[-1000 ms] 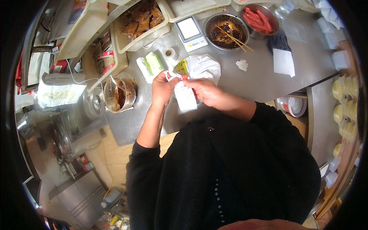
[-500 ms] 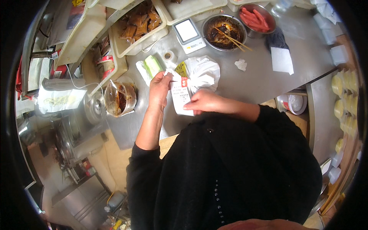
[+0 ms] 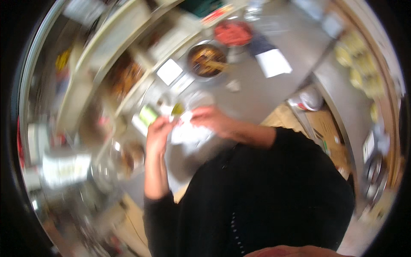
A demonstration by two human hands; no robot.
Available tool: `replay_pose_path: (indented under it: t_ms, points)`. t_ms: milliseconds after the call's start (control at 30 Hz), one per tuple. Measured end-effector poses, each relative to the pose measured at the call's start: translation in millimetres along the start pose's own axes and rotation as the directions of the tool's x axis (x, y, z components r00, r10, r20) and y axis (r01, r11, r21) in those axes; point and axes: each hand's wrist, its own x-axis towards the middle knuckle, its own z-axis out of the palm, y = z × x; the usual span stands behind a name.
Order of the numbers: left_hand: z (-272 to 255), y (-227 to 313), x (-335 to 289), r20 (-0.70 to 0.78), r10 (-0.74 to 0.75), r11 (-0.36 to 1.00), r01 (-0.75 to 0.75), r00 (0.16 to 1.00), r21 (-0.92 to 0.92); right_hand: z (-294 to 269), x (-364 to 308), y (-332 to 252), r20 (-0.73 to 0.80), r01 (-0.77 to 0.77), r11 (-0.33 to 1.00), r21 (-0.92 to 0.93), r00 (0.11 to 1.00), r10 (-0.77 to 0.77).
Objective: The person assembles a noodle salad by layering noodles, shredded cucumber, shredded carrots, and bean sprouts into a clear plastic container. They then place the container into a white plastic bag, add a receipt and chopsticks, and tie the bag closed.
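Motion smears much of the picture. My left hand [image 3: 157,133] pinches the upper left edge of a white plastic bag [image 3: 190,136]. From the right, my right hand [image 3: 210,121] is bent over the bag's top, fingers closed on it a short way from the left ones. A reddish patch shows between the two hands; I cannot make out the printed slip there. Just beyond my left hand lies a light green roll [image 3: 148,115]. A yellow-green label [image 3: 177,109] sits behind the bag.
Farther back stand a scale [image 3: 169,72], a metal bowl of dark sauce [image 3: 207,58] with chopsticks, and a bowl of red sticks [image 3: 233,32]. A white sheet [image 3: 274,63] and a crumpled tissue [image 3: 233,85] lie on the steel table [image 3: 252,100]. A glass pot [image 3: 128,154] stands left.
My right hand has gone from the slip's lower corner up to the bag's top, near my left hand. The whole view has turned and blurred.
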Motion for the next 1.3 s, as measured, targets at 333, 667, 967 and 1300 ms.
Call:
replay_pose_path:
  t_ms: [333, 667, 967, 1300]
  points:
    - [52, 25, -2, 0.172, 0.065, 0.995, -0.051, 0.983, -0.081, 11, -29, -12, 0.158, 0.280, 0.138, -0.950, 0.811, -0.563]
    - [179, 111, 35, 0.510, 0.436, 0.674, -0.644, 0.742, 0.361, -89, -91, -90, 0.066, 0.323, 0.443, -0.837, 0.862, -0.503]
    - [409, 189, 150, 0.632, 0.472, 0.616, -0.742, 0.615, 0.262, -277, -146, -212, -0.098, 0.054, 0.157, -0.986, 0.575, -0.812]
    - [451, 172, 217, 0.532, 0.277, 0.859, -0.455, 0.800, 0.237, -509, -234, -287, -0.362, -0.484, 0.295, -0.823, 0.048, -0.931]
